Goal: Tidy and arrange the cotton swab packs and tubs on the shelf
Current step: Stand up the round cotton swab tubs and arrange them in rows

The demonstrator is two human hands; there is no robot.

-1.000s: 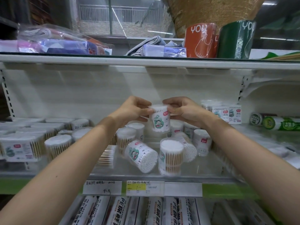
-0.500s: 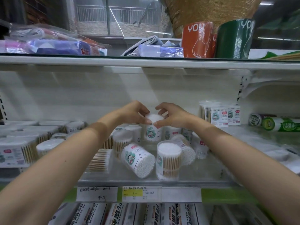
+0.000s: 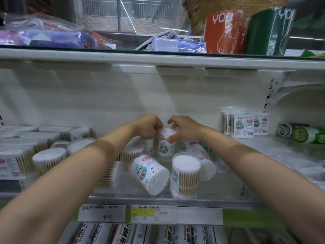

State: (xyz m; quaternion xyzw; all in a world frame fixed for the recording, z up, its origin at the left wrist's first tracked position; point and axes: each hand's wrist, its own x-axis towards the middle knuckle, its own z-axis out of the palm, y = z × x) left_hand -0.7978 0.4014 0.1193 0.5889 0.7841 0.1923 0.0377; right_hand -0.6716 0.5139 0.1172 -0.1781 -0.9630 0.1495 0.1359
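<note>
White-topped tub (image 3: 166,144) bears a green cartoon label; mugs (image 3: 224,31) above are orange and green.

"YOU" in white on orange roll (image 3: 225,31), top shelf; again, cut off, on green roll (image 3: 269,31). "PLASTIC" on boxes (image 3: 98,234) below. Price tags (image 3: 153,214) handwritten, unreadable.

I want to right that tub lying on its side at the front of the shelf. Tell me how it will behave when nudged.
The tipped tub is round, so it will probably roll toward the shelf edge if pushed sideways. It looks packed with cotton swabs, so likely light. Its clear plastic wall may be a bit slippery; the upright tub beside it could get knocked.
</note>
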